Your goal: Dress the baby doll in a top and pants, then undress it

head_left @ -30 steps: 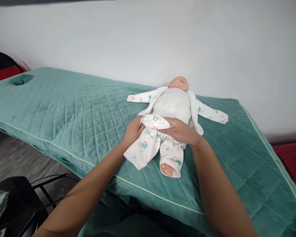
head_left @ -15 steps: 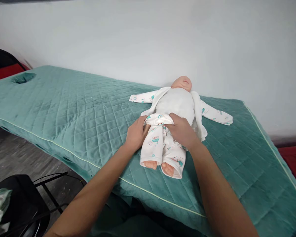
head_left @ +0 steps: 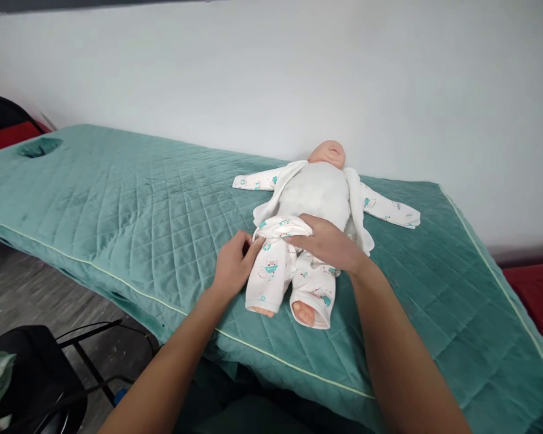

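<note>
Just below the frame's centre, the doll's (head_left: 315, 191) pants (head_left: 268, 274) lie between both hands: the left hand (head_left: 235, 263) pinches their left edge, the right hand (head_left: 329, 242) their waistband (head_left: 280, 228).

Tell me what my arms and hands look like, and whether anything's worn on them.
Your left hand and right hand are both ungloved. Your forearms are bare, with no sleeve, watch, bracelet or cable showing, and no ring can be made out.

The pants (head_left: 268, 274) are white with teal prints, the cover (head_left: 163, 199) diamond-quilted green.
</note>
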Demonstrator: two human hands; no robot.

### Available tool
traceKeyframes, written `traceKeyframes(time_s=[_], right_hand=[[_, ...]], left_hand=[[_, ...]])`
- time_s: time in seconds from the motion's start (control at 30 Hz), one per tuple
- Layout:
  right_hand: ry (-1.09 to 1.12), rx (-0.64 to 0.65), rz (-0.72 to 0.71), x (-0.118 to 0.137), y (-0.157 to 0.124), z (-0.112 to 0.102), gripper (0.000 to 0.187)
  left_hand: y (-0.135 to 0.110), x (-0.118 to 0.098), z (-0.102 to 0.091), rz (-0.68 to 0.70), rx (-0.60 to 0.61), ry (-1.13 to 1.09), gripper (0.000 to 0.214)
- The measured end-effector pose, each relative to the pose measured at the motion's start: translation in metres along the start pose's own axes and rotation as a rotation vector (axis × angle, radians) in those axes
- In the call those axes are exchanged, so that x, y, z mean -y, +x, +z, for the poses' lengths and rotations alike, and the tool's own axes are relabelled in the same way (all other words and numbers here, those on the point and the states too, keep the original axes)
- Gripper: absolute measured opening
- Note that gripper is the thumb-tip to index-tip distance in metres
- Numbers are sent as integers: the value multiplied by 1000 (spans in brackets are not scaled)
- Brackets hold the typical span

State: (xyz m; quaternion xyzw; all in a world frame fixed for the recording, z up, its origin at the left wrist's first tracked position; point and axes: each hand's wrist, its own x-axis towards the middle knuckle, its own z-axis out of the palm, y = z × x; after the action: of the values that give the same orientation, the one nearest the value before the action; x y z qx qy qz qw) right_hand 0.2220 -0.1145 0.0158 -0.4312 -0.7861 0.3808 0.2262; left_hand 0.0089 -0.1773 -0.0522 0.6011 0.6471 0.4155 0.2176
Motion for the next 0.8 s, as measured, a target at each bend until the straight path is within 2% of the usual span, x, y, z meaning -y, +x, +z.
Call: traceKeyframes(time_s=[0.13,0.23,0.4,0.67,0.8], right_hand=[[111,159,-66,2,-4,-4,44],[121,214,-65,1,-5,-6,48],[58,204,-40,0,-4,-7,41],[26,192,-9,0,-5,-5,38],[28,179,-2,2,-6,-5,36]], left_hand=[[-18,-1,-6,40,135,-23,46],[-28,-2,-9,89,212,4,49],[-37,-4,-10,72,251,-62,43],[-35,-1,-9,32,294,-128,39],[-33,2,-8,-27,264,-279,35]])
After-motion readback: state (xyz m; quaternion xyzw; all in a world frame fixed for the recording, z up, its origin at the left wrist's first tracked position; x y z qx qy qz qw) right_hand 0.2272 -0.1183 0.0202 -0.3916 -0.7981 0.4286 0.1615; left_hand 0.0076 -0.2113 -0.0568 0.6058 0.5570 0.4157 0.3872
